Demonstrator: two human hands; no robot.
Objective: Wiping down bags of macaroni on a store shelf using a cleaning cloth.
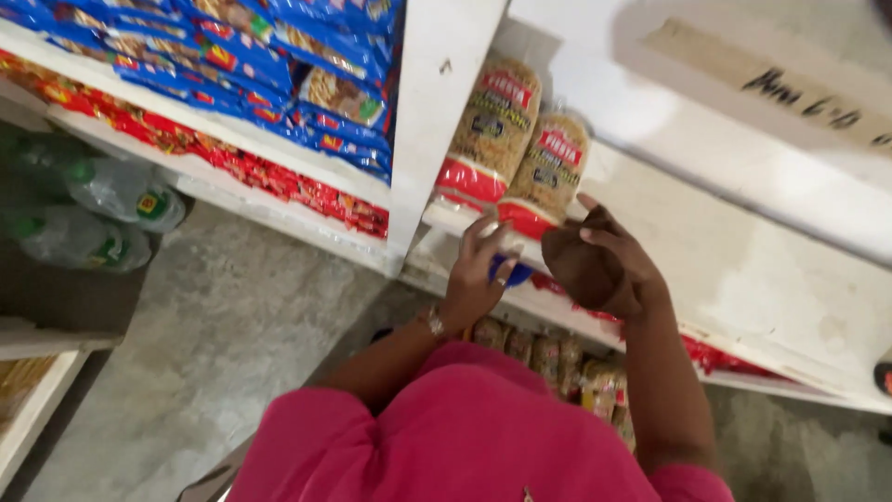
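Two pasta bags (pixel 520 149) stand on white shelf (pixel 743 270).

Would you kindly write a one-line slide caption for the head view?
Left hand and right hand at the white shelf edge below two pasta bags, a small blue object between them.

Two pasta bags (pixel 520 153) stand side by side at the front left edge of the white shelf (pixel 743 270), tight against its upright divider. Each is clear plastic full of pale short pasta, with a red label near the top and a red band at the bottom. Both lean back a little. A small blue thing (pixel 513 272), mostly hidden, sits under the left hand (pixel 478 279) at the shelf's front edge.
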